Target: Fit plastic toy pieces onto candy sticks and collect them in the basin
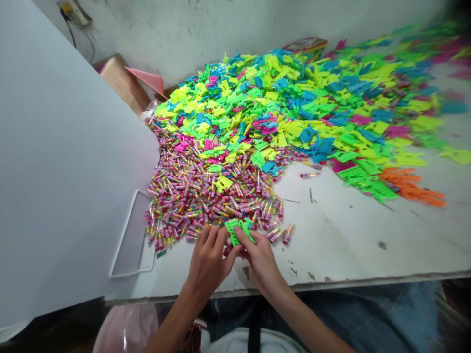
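Observation:
Near the table's front edge, my right hand point(263, 257) grips a flat, bright green plastic piece point(234, 233) with cut-out slots, its thumb lying across the face. Close against the piece's left side is my left hand point(209, 257), closed with its fingers curled and its thumb reaching under the piece. A bit of dark red shows between the left fingers and the green piece; what it belongs to is hidden. Just beyond both hands spreads a pile of small clear tubes point(195, 196) with pink wrappers and coloured contents.
Behind the tubes rises a large heap of neon plastic pieces point(265, 98) in green, yellow, blue and pink. Several orange pieces point(414, 186) lie at its right edge. A pale panel point(73, 162) stands at left beside a white wire frame point(114, 257). The white table point(349, 240) bears dark marks.

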Available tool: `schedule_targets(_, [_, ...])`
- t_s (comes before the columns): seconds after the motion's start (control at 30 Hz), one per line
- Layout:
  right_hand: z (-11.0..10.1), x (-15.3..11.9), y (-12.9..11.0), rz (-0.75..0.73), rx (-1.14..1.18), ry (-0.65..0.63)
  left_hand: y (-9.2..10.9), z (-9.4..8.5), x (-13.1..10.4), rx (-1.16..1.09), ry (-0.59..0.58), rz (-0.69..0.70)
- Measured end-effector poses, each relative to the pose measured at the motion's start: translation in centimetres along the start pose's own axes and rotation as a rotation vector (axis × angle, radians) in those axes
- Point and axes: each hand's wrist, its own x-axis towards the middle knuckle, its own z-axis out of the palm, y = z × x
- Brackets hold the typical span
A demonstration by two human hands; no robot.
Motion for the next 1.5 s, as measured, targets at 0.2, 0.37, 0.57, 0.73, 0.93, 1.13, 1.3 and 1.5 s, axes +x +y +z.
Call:
schedule_targets(0.2, [-1.8, 0.8, -1.7, -0.184, -0.442, -0.047, 0.6, 0.3, -0.2, -0.124, 0.074, -0.129])
schedule_targets(0.37, [-2.0, 0.9, -1.7, -0.233, -0.401, -0.083, 2.8, 0.6, -0.2, -0.279, 0.089, -0.288])
schedule_targets(0.57, [-3.1, 1.4, -1.3, -0.329, -0.080, 0.033, 1.9, 1.2, 0.0, -0.488, -0.065, -0.254])
schedule_targets(0.73, [-2.6, 4.4, -6.2, -0.606, -0.554, 0.123, -4.9, 2.7, 0.2, -0.079, 0.180, -0.477])
schedule_targets(0.93, [3.5, 12.0, -7.8, -0.671, -1.607, -0.015, -7.0, 4.7, 1.0, -0.125, 0.210, -0.577])
schedule_targets(1.13, [3.6, 14.9, -7.9, -0.629, -1.660, -0.011, -7.1, 3.7, 0.4, -0.356, 0.260, -0.670])
schedule_targets(1.3, [1.0, 11.6, -10.8, -0.612, -1.409, 0.048, -5.4, 1.8, 0.5, -0.814, 0.414, -0.818])
schedule_targets(1.5, [-0.5, 4.7, -10.1, -0.296, -0.640, -0.053, -0.8, -1.9, 3.6, -0.922, 0.361, -0.732])
